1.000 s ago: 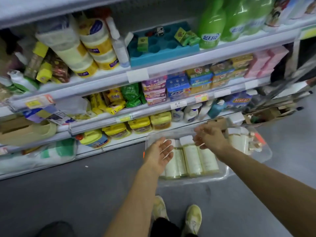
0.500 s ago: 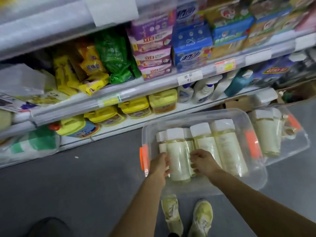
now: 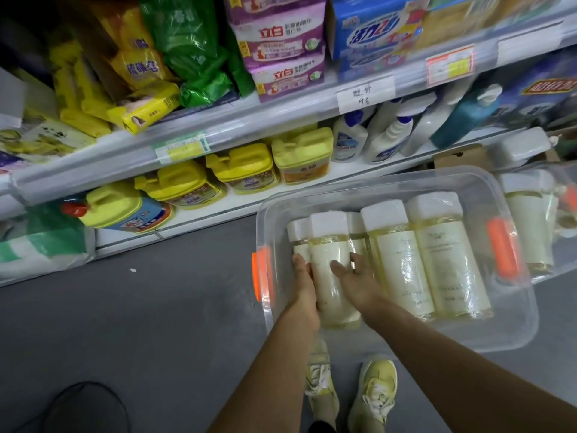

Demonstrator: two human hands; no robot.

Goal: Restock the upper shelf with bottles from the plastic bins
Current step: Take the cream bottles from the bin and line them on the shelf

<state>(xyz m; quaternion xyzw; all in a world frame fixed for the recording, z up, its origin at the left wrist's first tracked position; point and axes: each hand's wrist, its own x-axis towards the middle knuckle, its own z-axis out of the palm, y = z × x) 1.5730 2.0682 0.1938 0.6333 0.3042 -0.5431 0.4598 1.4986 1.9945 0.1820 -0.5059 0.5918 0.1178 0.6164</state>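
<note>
Both my hands are inside the clear plastic bin [image 3: 512, 310] on the floor [image 3: 156, 323]. My left hand [image 3: 304, 285] curls against the left side of a pale yellow bottle [image 3: 331, 270] with a white cap. My right hand [image 3: 356, 279] lies on its right side, fingers wrapped over the top. The bottle lies flat, touching further bottles beside it. A second bin [image 3: 559, 220] sits just to the right. Yellow jugs [image 3: 243, 167] stand on the lowest shelf.

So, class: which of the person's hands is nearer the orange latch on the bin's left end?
Left. The left hand lies just inside that orange latch; the right hand lies farther in, across the held bottle.
</note>
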